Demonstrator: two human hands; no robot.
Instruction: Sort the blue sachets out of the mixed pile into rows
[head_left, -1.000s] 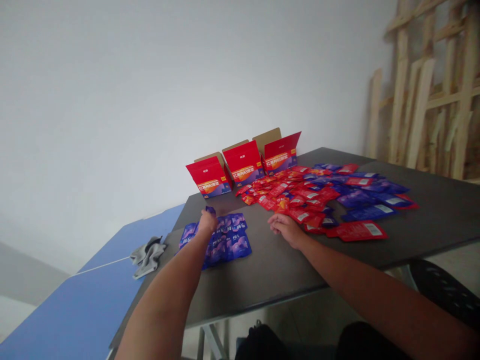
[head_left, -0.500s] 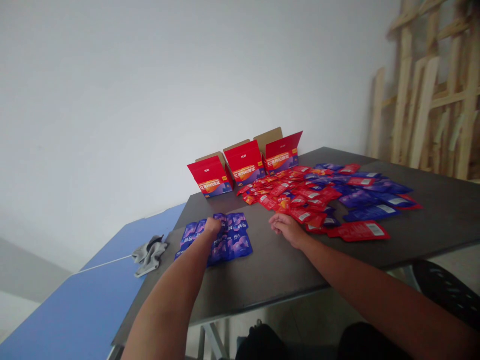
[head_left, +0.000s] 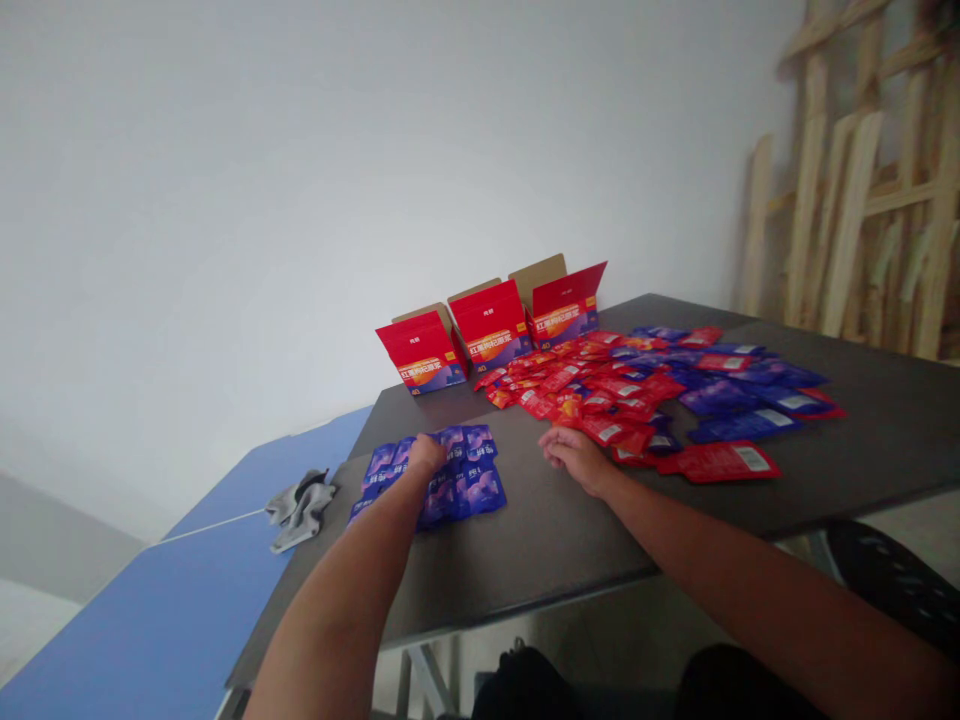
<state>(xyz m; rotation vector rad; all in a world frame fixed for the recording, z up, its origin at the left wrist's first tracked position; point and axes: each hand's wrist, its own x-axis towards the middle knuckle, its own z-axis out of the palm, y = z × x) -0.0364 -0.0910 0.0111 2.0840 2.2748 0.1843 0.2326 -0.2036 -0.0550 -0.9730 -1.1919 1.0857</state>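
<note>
Purple-blue pouches (head_left: 480,490) lie in neat rows on the dark table. My left hand (head_left: 427,452) rests over the back of these rows, knuckles up and fingers curled down. Its fingertips are hidden, so whether it pinches a pouch does not show. To the right, my right hand (head_left: 574,455) lies on its side on the tabletop, fingers loosely bent and apart, with nothing visible in it. Just beyond it spreads a loose heap of red pouches (head_left: 630,395) mixed with blue pouches (head_left: 742,427).
Three red and purple cartons (head_left: 491,335) stand with lids up at the back of the dark table (head_left: 510,570). A grey cloth (head_left: 302,510) lies by the left edge, over a blue surface (head_left: 195,590). Wooden frames (head_left: 855,220) lean against the wall at right.
</note>
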